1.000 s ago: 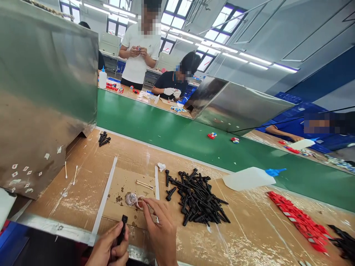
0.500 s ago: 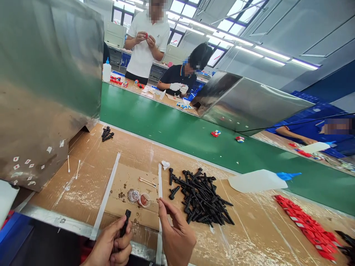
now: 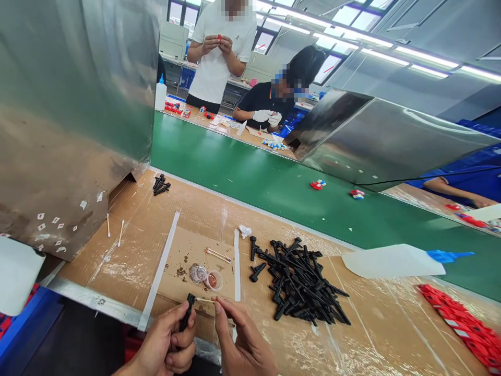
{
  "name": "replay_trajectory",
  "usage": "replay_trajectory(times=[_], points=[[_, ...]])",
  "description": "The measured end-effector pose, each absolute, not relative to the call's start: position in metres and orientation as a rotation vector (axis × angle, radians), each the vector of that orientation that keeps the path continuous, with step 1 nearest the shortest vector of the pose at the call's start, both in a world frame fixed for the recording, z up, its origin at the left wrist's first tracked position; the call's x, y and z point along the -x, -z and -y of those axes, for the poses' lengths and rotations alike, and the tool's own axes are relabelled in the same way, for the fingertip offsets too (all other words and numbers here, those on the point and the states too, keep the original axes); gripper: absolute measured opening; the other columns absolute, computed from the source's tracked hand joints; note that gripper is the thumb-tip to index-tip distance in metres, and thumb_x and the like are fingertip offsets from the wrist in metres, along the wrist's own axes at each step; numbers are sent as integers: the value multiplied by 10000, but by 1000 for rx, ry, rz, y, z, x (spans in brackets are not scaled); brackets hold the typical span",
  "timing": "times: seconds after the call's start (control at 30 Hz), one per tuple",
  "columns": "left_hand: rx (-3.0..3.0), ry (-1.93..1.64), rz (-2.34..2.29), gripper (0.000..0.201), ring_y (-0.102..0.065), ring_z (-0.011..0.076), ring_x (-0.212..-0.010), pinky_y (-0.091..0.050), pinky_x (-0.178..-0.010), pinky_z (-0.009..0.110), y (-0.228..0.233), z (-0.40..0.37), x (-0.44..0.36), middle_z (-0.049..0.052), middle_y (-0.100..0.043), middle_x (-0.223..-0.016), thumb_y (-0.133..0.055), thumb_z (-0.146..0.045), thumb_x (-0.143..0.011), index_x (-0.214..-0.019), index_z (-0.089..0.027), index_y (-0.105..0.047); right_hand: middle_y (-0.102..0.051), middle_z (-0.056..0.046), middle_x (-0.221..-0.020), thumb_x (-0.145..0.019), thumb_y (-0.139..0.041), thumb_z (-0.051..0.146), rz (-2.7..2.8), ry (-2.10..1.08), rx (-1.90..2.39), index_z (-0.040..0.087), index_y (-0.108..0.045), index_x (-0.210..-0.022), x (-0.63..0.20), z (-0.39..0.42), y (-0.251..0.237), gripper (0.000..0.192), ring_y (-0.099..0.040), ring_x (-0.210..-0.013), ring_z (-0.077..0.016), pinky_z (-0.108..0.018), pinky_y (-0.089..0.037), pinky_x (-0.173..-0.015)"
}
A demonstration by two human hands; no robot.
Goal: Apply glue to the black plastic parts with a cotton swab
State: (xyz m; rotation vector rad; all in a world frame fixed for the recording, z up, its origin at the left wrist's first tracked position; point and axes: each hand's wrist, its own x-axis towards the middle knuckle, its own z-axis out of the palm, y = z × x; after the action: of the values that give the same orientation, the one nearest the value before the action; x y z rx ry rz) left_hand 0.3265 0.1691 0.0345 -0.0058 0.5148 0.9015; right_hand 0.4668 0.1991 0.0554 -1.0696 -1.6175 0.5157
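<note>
Cardboard bench [image 3: 344, 334], left hand [image 3: 166, 347] gripping black part [image 3: 187, 312]

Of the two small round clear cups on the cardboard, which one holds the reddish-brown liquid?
The right-hand small clear cup, nearer the white tape strip, shows a reddish-brown pool inside. Its neighbour, the left-hand clear cup, looks colourless.

— What do I have on the bench away from the work?

— I see a heap of black pegs [image 3: 299, 279] mid-bench, a white squeeze bottle [image 3: 395, 261] lying along the far edge by the green belt [image 3: 250, 180], and red parts [image 3: 465, 324] toward the right edge.

— And left?

— Two cotton swabs [image 3: 115, 230] beside the steel hood [image 3: 70, 120], and a few black pegs [image 3: 160, 184] at the far left corner.
</note>
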Motion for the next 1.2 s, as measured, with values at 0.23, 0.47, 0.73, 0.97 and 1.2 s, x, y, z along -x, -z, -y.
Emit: replay_trajectory(times=[0.23, 0.47, 0.73, 0.97, 1.2], points=[[14, -924, -482, 472, -93, 4, -291, -65, -310, 143, -27, -168, -328, -138, -265, -425, -725, -613, -724, -746, -196, -505, -724, -3, -894, -835, -647, 62, 1696, -457, 1085, 241, -672, -1053, -463, -200, -51, 283, -691, -807, -130, -226, -562, -736], [2, -919, -477, 486, -104, 1, -283, -58, -307, 143, -25, -167, -329, -139, -263, -420, -721, -630, -717, -742, -195, -505, -727, -10, -884, -832, -653, 59, 1730, -434, 1085, 231, -668, -1053, -464, -200, -51, 280, -697, -796, -139, -233, -566, -725], [-14, -926, -495, 515, -102, -2, -279, -40, -310, 151, -28, -168, -330, -140, -269, -413, -735, -653, -679, -732, -199, -498, -728, -9, -857, -817, -656, 61, 1733, -381, 1069, 226, -683, -1032, -462, -200, -52, 273, -700, -772, -147, -246, -579, -696], [-36, -907, -514, 558, -108, -4, -271, -27, -315, 161, -33, -171, -329, -145, -275, -398, -766, -673, -621, -718, -197, -491, -724, -17, -866, -818, -646, 31, 1786, -330, 1029, 223, -662, -1066, -463, -200, -54, 314, -691, -775, -144, -244, -577, -693], [-68, -922, -533, 554, -131, 2, -276, -27, -326, 172, -29, -168, -331, -140, -273, -409, -743, -686, -639, -721, -204, -482, -728, -5, -844, -821, -652, 54, 1671, -319, 1017, 237, -697, -1041, -457, -200, -51, 289, -680, -757, -139, -245, -543, -689]])
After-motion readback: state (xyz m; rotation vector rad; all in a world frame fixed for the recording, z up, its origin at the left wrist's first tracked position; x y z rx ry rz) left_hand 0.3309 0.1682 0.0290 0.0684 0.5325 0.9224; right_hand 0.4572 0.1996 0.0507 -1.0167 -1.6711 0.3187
